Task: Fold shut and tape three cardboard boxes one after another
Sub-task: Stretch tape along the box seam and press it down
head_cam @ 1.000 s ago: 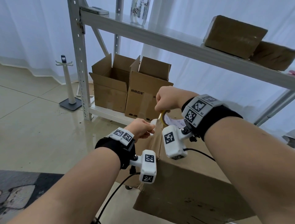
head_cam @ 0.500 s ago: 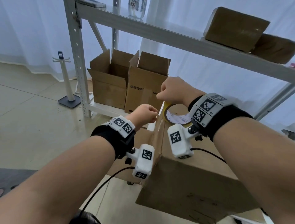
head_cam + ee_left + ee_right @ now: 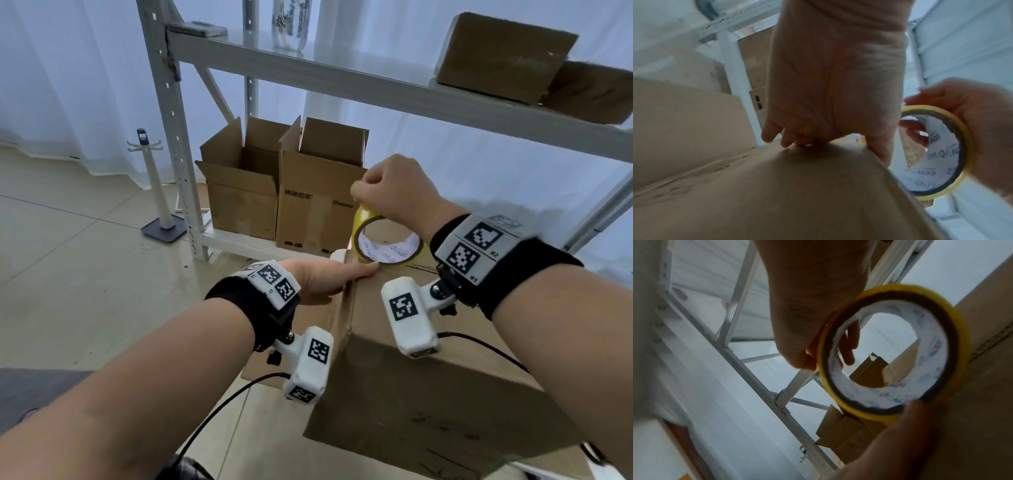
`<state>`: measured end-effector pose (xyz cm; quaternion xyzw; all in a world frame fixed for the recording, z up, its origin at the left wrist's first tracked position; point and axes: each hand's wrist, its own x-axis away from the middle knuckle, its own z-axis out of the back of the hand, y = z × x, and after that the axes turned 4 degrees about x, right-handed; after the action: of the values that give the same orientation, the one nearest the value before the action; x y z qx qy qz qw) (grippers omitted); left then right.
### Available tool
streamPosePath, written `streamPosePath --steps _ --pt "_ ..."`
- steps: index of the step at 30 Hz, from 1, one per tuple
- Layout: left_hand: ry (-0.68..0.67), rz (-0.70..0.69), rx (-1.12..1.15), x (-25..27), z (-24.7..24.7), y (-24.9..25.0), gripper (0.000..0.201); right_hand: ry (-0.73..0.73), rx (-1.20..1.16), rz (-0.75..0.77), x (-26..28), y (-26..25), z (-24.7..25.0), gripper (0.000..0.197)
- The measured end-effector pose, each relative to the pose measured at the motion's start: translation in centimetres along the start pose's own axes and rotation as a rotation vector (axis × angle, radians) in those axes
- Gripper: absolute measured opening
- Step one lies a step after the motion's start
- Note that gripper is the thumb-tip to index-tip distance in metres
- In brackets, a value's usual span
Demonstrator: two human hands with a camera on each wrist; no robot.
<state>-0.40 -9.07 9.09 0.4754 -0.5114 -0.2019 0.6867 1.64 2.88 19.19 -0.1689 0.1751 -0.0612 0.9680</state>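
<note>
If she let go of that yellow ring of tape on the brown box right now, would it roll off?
Probably. The yellow ring of packing tape stands on its edge on the closed brown cardboard box, steadied by the right hand, so it could roll or topple. It looks thin and hollow, so likely light. Any tape stuck down might check it.

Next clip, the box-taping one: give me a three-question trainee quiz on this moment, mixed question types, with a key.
1. True or false: the right hand holds the yellow tape roll over the closed box.
2. What is the left hand doing?
A. Lifting an open box off the shelf
B. Lying at the closed box's far left top corner, thumb on top
C. Hanging idle
3. Fill in: the number of open-flapped boxes on the rack's bottom shelf is ___.

Key:
1. True
2. B
3. Two: the plain open box and the printed open box beside it.
</note>
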Motion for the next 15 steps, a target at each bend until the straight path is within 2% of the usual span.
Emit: streamPosePath --steps 2,5,7,10,11,15 --pt "0.011 0.011 -0.105 0.2 0.4 0.4 0.088 -0.093 0.034 0.025 0.5 0.6 0.0 0.023" --pt "0.087 -0.099 -0.076 0.2 0.4 0.7 0.059 -0.085 -0.027 0.045 0.9 0.9 -0.2 0.020" --pt "0.072 -0.108 -0.024 0.2 0.2 0.2 0.051 -0.067 -0.066 0.059 1.1 1.0 -0.2 0.018" --pt "0.107 -0.095 -0.064 0.0 -0.1 -0.5 0.080 -0.105 -0.096 0.062 1.6 1.6 0.0 0.015" --pt "0.109 -0.104 -0.096 -0.2 -0.1 -0.6 0.084 -0.129 -0.121 0.039 1.9 2.0 0.1 0.015" --pt "0.103 -0.125 -0.165 -0.2 -0.2 -0.2 0.079 -0.154 -0.190 -0.044 2.2 2.8 0.0 0.036"
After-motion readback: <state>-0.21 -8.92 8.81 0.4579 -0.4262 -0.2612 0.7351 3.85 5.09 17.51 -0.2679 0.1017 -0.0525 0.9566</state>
